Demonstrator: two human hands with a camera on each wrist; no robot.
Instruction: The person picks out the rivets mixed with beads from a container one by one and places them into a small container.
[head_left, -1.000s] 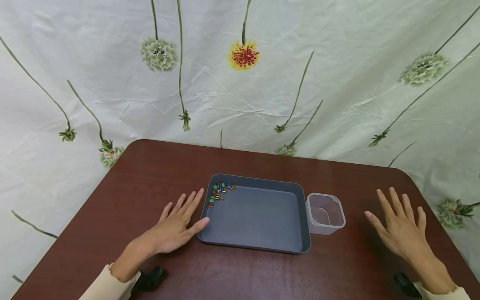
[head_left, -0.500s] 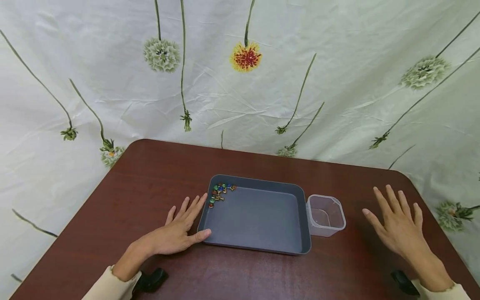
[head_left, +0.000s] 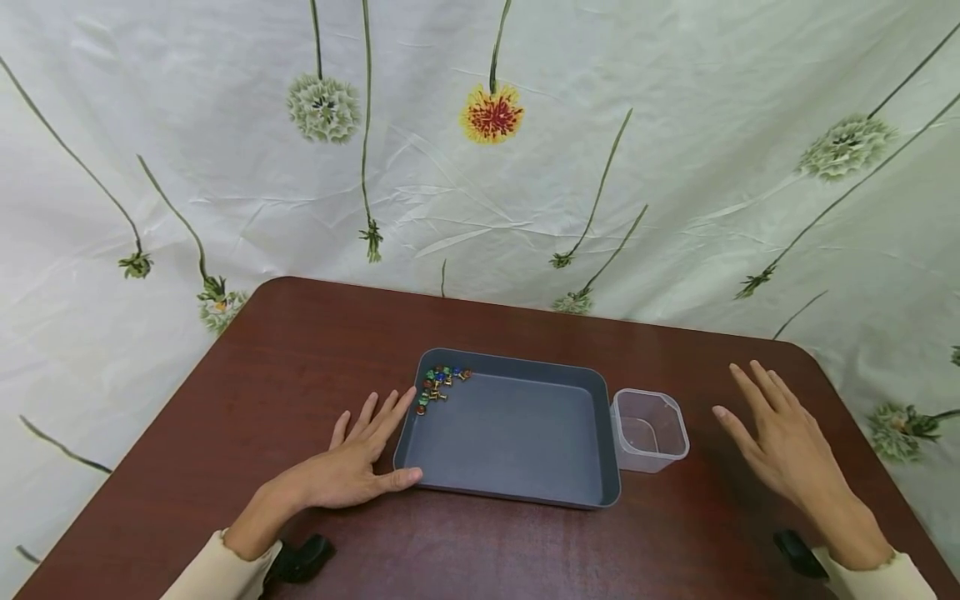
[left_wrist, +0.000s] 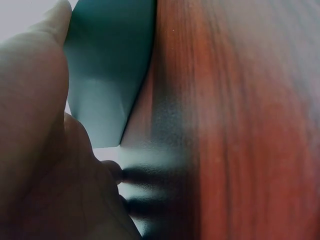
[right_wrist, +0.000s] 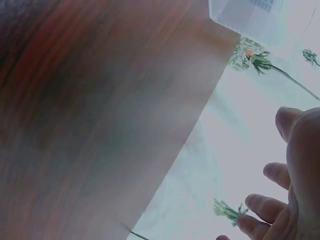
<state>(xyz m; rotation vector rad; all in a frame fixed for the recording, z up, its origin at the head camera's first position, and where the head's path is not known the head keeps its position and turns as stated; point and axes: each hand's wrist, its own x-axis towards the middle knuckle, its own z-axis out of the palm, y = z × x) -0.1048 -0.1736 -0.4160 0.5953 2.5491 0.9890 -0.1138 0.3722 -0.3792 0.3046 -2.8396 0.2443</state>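
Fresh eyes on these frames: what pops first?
Probably the red-and-yellow flower on the pale cloth behind the table. Then the grey tray mid-table, with small coloured bits clustered in its far left corner and a clear tub just to its right. Two spread hands frame it: the left hand at the tray's left edge, the right hand well right of the tub.
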